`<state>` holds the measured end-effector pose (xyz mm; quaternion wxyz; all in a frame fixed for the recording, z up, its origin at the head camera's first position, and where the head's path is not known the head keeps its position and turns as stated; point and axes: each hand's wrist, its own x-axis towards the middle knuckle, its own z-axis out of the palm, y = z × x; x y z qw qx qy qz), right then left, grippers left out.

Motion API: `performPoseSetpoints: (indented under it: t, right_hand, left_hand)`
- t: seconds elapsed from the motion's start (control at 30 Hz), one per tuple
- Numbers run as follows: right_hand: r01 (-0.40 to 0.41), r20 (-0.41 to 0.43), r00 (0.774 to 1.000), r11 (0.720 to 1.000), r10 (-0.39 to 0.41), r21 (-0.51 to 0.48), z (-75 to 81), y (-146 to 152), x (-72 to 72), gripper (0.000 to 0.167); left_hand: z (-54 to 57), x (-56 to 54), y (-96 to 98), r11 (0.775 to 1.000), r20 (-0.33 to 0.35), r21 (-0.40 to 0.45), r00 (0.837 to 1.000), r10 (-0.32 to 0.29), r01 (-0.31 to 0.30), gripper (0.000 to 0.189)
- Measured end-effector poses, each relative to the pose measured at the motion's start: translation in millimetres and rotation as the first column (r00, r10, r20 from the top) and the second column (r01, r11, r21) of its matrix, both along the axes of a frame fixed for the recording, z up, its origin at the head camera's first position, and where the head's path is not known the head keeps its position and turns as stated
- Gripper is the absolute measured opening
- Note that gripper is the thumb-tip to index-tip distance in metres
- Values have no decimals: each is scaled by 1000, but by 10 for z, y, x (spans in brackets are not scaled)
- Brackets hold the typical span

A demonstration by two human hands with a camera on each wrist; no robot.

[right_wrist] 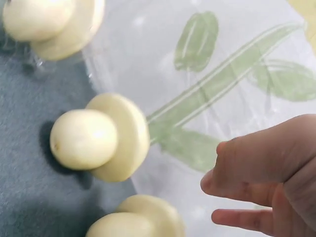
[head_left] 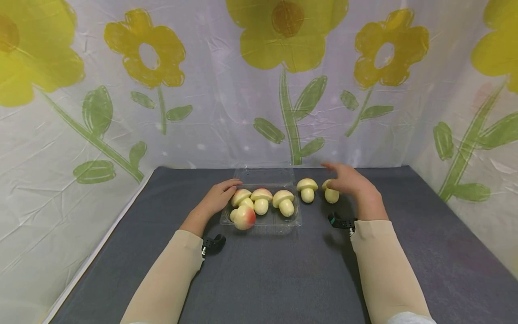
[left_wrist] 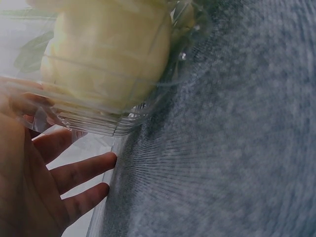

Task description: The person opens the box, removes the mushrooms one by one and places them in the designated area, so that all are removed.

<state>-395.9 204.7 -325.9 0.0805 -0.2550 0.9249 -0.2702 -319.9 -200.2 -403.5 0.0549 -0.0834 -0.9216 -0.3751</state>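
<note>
A clear plastic clamshell box (head_left: 289,220) stands on the table with its lid raised at the back. Several cream toy mushrooms (head_left: 286,208) lie in it, some with reddish caps; the front-left one (head_left: 244,218) is tipped over. My left hand (head_left: 218,196) is at the box's left side, its fingers extended along the wall in the left wrist view (left_wrist: 74,170). To the right of the box stand two more toy mushrooms, one near it (head_left: 307,190) and one farther right (head_left: 332,195). Over the farther one is my right hand (head_left: 352,182), fingers apart and holding nothing, partly hiding its cap.
A dark grey cloth (head_left: 259,279) covers the table. Behind it hangs a pale curtain (head_left: 226,112) printed with yellow flowers, which also closes off both sides. Each wrist carries a black camera strap (head_left: 341,221).
</note>
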Motion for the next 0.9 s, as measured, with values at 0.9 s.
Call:
performPoseSetpoints:
  t: [0.9]
  right_hand:
    - [-303, -174, 939, 953, 298, -2, 257, -722, 500, 67]
  left_hand:
    - [-6, -1, -6, 1000, 0, -1, 1000, 7, -7, 44]
